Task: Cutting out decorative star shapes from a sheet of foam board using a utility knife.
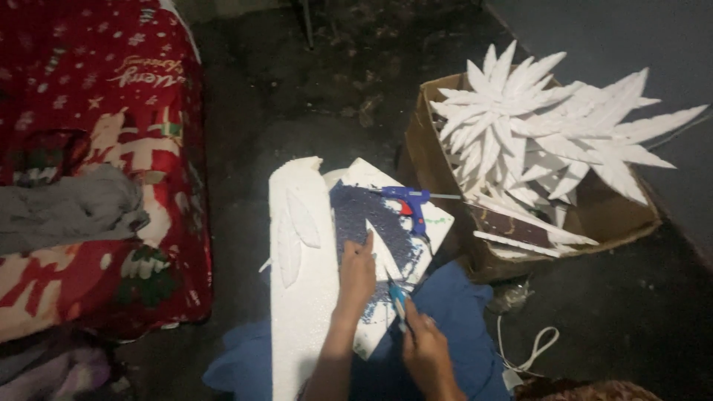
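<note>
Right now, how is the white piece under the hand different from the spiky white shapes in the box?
The flat foam board lies on the person's lap, while the spiky leaf shapes stand piled in the cardboard box. The board is partly covered in dark blue glitter; the leaf shapes are plain white. The left hand presses on the board; nothing touches the leaf shapes. The board has straight edges; the shapes are pointed. Both look like white foam.

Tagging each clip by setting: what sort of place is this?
Probably a home floor used for craft work. A cardboard box of white foam leaf shapes, a blue glue gun on a foam board, and a red festive blanket suggest it.
</note>
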